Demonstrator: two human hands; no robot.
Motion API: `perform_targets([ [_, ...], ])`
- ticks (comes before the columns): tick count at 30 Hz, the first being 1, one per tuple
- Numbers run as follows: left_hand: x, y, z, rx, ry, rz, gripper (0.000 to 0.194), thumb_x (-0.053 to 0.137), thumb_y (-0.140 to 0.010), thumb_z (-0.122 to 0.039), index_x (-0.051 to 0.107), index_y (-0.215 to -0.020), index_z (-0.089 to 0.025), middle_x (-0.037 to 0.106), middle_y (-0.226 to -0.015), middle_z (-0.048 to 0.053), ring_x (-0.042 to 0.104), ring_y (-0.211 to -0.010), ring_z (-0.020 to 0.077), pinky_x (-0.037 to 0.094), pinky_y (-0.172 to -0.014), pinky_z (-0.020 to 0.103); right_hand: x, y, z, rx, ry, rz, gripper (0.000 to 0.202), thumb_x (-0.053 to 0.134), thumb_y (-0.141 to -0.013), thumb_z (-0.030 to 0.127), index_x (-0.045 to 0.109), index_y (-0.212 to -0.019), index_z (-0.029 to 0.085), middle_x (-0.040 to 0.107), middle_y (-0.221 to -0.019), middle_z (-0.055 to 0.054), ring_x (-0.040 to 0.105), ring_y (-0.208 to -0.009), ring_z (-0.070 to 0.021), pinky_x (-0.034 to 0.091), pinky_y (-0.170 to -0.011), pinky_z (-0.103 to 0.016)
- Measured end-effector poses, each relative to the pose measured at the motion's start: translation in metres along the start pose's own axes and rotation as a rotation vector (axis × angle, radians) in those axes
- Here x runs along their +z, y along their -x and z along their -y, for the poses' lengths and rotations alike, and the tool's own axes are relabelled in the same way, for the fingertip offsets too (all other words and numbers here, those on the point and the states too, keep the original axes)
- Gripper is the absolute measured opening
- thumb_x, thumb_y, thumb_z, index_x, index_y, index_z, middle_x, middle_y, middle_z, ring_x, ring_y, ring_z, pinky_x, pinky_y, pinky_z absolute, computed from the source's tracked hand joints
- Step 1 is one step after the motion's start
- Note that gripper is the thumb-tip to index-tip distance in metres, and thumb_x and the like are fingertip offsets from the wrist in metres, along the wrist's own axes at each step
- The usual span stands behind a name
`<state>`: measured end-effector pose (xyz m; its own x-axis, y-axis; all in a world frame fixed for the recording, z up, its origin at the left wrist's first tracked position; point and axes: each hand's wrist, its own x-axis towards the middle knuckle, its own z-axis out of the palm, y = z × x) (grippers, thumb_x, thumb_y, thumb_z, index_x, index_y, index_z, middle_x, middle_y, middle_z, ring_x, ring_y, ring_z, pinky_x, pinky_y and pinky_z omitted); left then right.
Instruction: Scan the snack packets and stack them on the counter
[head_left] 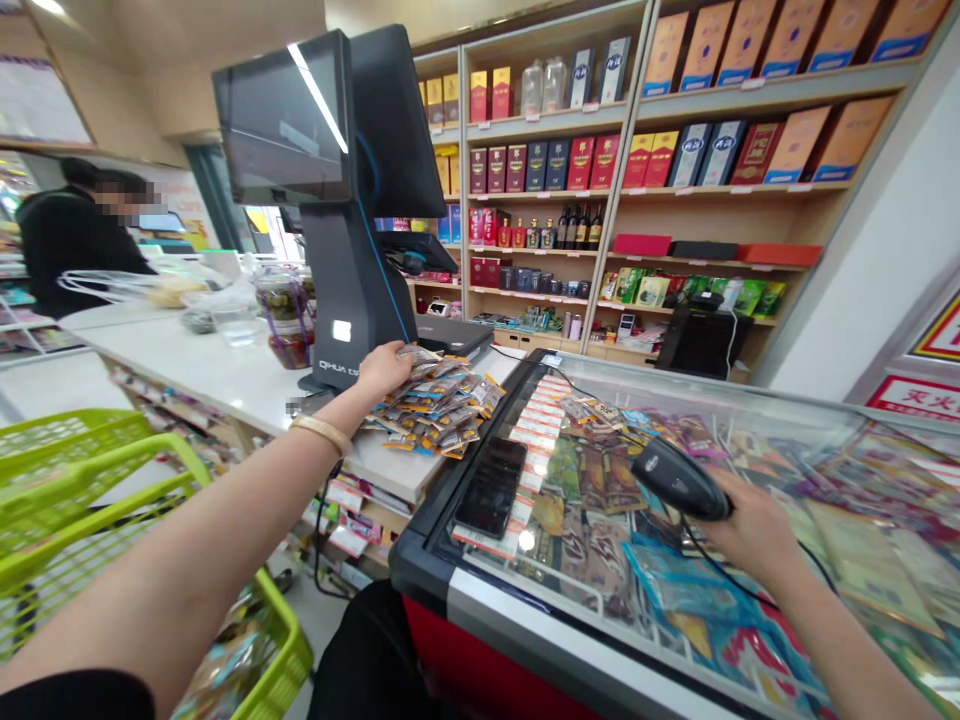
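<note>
A heap of small snack packets (442,405) with orange and blue edges lies at the end of the white counter. My left hand (387,368), a bangle at its wrist, is at the heap's upper left, its fingers bent and closed on a packet; the fingertips are partly hidden. My right hand (754,525) is wrapped round a black barcode scanner (681,478), held above the glass top of a chest freezer (525,625). The scanner's cable hangs below the hand. A dark phone (493,487) lies on the freezer's near left part.
A checkout terminal (337,290) stands behind the heap, with jars (285,315) and plastic bags (217,295) to its left. Green baskets (172,500) are at lower left. Shelves of boxed bottles (540,165) line the back. A person in black (79,240) is at far left.
</note>
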<state>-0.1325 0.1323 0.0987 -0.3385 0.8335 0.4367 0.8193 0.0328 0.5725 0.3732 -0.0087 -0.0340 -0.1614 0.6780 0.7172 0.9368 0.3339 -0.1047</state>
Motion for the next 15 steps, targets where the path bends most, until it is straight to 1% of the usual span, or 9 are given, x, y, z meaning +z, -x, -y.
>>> perform_targets([
  [2, 0.0, 0.0, 0.001, -0.007, -0.075, -0.005, 0.037, 0.064, -0.073, -0.035, 0.071, -0.103, -0.015, 0.07, -0.107, 0.018, 0.059, -0.109, 0.04, 0.044, -0.093, 0.051, -0.002, 0.0, 0.0, 0.021, 0.009, -0.01, 0.029, 0.057, -0.071, 0.036, 0.068, -0.095, 0.025, 0.074, -0.09, -0.005, 0.07, -0.079, -0.0247, 0.054, -0.066, -0.032],
  [5, 0.001, 0.002, 0.0, -0.01, -0.112, -0.041, 0.042, 0.061, -0.076, -0.044, 0.071, -0.104, -0.013, 0.067, -0.111, 0.02, 0.054, -0.113, 0.045, 0.041, -0.092, 0.059, -0.005, -0.002, 0.0, 0.043, 0.026, -0.026, 0.027, 0.056, -0.072, 0.034, 0.068, -0.094, 0.025, 0.073, -0.087, -0.005, 0.069, -0.077, -0.0237, 0.052, -0.064, -0.031],
  [6, 0.001, 0.003, -0.001, -0.009, -0.11, -0.069, 0.043, 0.061, -0.076, -0.045, 0.071, -0.105, -0.014, 0.064, -0.115, 0.021, 0.053, -0.114, 0.0465, 0.04, -0.091, 0.062, -0.007, -0.004, 0.001, 0.049, 0.029, -0.037, 0.026, 0.056, -0.072, 0.034, 0.069, -0.094, 0.024, 0.073, -0.086, -0.005, 0.069, -0.075, -0.0235, 0.051, -0.063, -0.03],
  [8, 0.0, 0.008, -0.007, 0.033, -0.109, -0.17, 0.041, 0.061, -0.078, -0.045, 0.069, -0.107, -0.017, 0.056, -0.127, 0.021, 0.048, -0.119, 0.0482, 0.038, -0.09, 0.066, -0.009, -0.006, 0.002, 0.058, 0.033, -0.079, 0.027, 0.056, -0.072, 0.033, 0.069, -0.093, 0.022, 0.072, -0.084, -0.006, 0.068, -0.074, -0.0235, 0.05, -0.063, -0.03],
  [10, 0.002, 0.015, -0.019, 0.156, -0.123, -0.293, 0.038, 0.06, -0.08, -0.041, 0.067, -0.111, -0.02, 0.047, -0.138, 0.019, 0.042, -0.125, 0.0472, 0.035, -0.093, 0.067, -0.012, -0.007, 0.003, 0.071, 0.037, -0.126, 0.027, 0.056, -0.072, 0.032, 0.068, -0.093, 0.02, 0.072, -0.083, -0.007, 0.068, -0.073, -0.0231, 0.049, -0.063, -0.029],
  [11, 0.004, 0.02, -0.027, 0.247, -0.129, -0.33, 0.037, 0.058, -0.082, -0.038, 0.065, -0.114, -0.02, 0.043, -0.141, 0.018, 0.039, -0.127, 0.0453, 0.035, -0.096, 0.066, -0.012, -0.008, 0.004, 0.082, 0.036, -0.138, 0.027, 0.055, -0.073, 0.032, 0.068, -0.094, 0.02, 0.071, -0.082, -0.007, 0.067, -0.074, -0.0228, 0.049, -0.063, -0.029],
  [12, 0.008, 0.024, -0.037, 0.342, -0.134, -0.332, 0.038, 0.057, -0.083, -0.036, 0.063, -0.116, -0.018, 0.041, -0.141, 0.018, 0.038, -0.129, 0.0431, 0.035, -0.098, 0.064, -0.013, -0.008, 0.004, 0.088, 0.037, -0.144, 0.026, 0.055, -0.073, 0.032, 0.068, -0.093, 0.02, 0.071, -0.081, -0.007, 0.067, -0.073, -0.0225, 0.048, -0.063, -0.028],
  [13, 0.015, 0.029, -0.048, 0.436, -0.135, -0.299, 0.039, 0.055, -0.084, -0.034, 0.062, -0.118, -0.016, 0.041, -0.14, 0.019, 0.039, -0.129, 0.0405, 0.036, -0.101, 0.06, -0.013, -0.009, 0.004, 0.095, 0.04, -0.158, 0.026, 0.056, -0.073, 0.032, 0.067, -0.093, 0.02, 0.07, -0.081, -0.007, 0.067, -0.073, -0.0226, 0.048, -0.063, -0.028],
  [15, 0.037, 0.038, -0.072, 0.608, -0.118, -0.156, 0.041, 0.054, -0.083, -0.031, 0.061, -0.12, -0.013, 0.045, -0.133, 0.018, 0.043, -0.126, 0.0342, 0.038, -0.104, 0.051, -0.014, -0.009, 0.004, 0.107, 0.05, -0.193, 0.027, 0.057, -0.072, 0.032, 0.067, -0.094, 0.02, 0.07, -0.08, -0.007, 0.066, -0.074, -0.023, 0.047, -0.062, -0.028],
])
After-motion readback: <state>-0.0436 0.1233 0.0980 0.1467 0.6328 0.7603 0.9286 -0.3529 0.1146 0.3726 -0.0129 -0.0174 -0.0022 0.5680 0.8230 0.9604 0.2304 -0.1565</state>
